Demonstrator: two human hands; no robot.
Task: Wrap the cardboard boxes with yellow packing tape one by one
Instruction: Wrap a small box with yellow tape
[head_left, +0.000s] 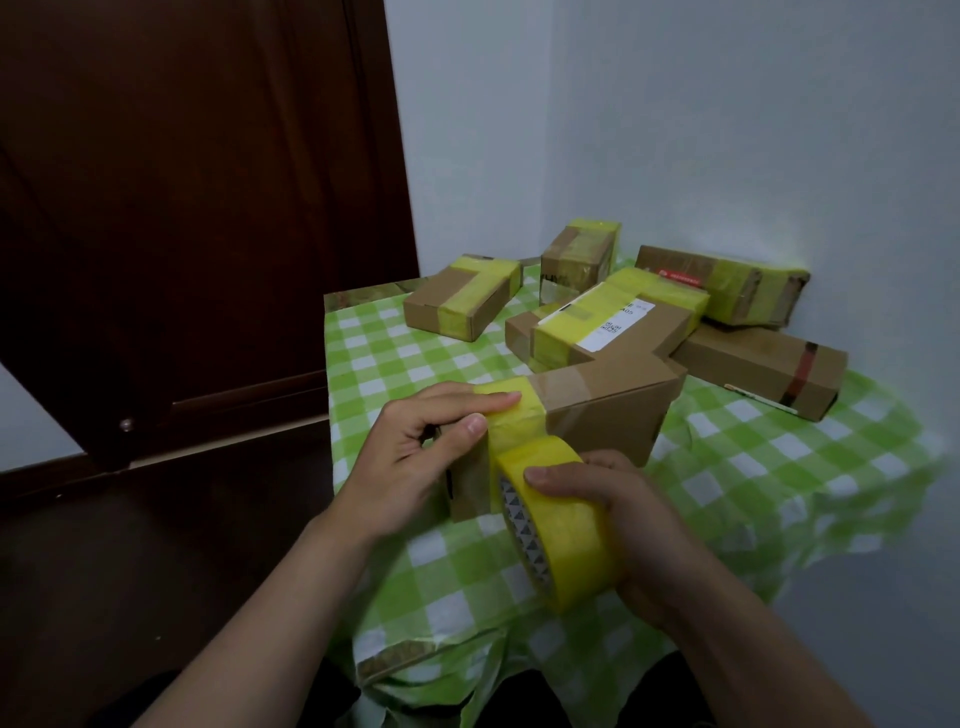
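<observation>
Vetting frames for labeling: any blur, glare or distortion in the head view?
Head view: dim, flat light, door almost black; no glare. Left hand on the near box, right hand and tape roll are sharp enough; label on the middle box unreadably soft; tablecloth smears toward the right edge.

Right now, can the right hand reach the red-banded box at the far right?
Probably, path-wise: only bare checked tablecloth lies between the right hand and the red-banded box. But its fingers grip the yellow tape roll, so it must let go first.
</observation>
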